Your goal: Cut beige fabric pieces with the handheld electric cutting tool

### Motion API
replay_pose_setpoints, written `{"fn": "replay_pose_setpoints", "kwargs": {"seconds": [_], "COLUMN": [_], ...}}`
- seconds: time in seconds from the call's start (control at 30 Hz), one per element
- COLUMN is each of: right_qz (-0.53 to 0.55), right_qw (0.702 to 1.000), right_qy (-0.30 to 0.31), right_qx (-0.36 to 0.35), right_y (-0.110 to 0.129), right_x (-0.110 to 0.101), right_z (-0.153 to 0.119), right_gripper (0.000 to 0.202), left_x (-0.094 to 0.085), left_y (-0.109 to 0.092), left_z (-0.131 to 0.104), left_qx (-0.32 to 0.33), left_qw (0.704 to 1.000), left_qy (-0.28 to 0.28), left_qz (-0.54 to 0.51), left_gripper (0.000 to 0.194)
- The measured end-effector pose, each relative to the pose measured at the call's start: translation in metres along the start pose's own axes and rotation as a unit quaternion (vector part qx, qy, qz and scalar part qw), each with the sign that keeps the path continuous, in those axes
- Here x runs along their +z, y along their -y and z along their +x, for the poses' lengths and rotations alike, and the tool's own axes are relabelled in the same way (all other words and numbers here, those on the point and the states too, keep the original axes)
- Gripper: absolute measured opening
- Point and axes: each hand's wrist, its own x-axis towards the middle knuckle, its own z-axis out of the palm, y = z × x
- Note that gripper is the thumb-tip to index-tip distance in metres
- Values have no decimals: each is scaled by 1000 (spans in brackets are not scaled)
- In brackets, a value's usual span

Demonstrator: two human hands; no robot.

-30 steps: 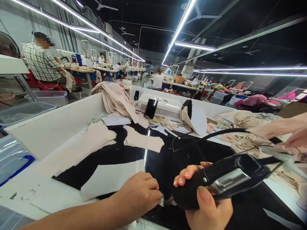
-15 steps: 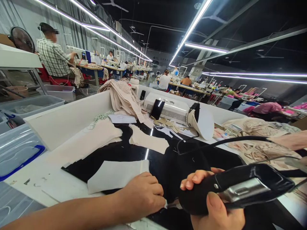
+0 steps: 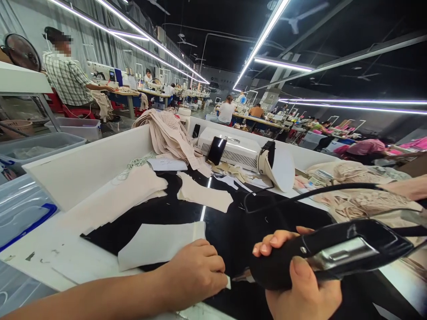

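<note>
Grip of left hand point(image 3: 202, 273) pinched on small white piece point(image 3: 228, 282), right hand point(image 3: 307, 291) wrapped round black handheld tool point(image 3: 280, 265)

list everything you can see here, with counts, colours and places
handheld tool: 1, black and silver, front right
small scrap: 1, white, at left fingertips
flat panel: 1, pale, front centre
cut pieces: several, beige, centre and left
draped fabric: pile, beige, back left
tangled cord: 1 tangle, pale green, left
vented housing: 1, white, back
dark slab: 1, black, against housing
fabric heap: 1, beige, right
sheet: 1, black, on table
table: 1, white
people: several, background
forearm: 1, right edge, owner unclear
left hand, right hand: 2, bare, front
</note>
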Motion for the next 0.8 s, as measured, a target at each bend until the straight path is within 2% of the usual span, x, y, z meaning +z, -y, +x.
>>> {"fn": "replay_pose_setpoints", "kwargs": {"seconds": [0.17,0.33,0.47,0.8], "right_qz": [16,9,8,17], "right_qw": [1000,1000,1000,999], "right_qy": [-16,-11,-12,44], "right_qx": [-4,5,13,7], "right_y": [2,1,3,0], "right_x": [9,9,8,-6], "right_z": [-2,-4,-4,-6], "right_gripper": [33,32,27,32], "left_x": [-3,-3,0,6], "left_y": [-3,-5,-4,1], "left_z": [-1,1,-1,-1], "left_qx": [-1,2,1,8], "left_qw": [1000,1000,1000,1000], "left_qy": [-11,0,-22,-23], "left_qz": [-1,3,-2,1], "left_gripper": [25,26,24,20]}}
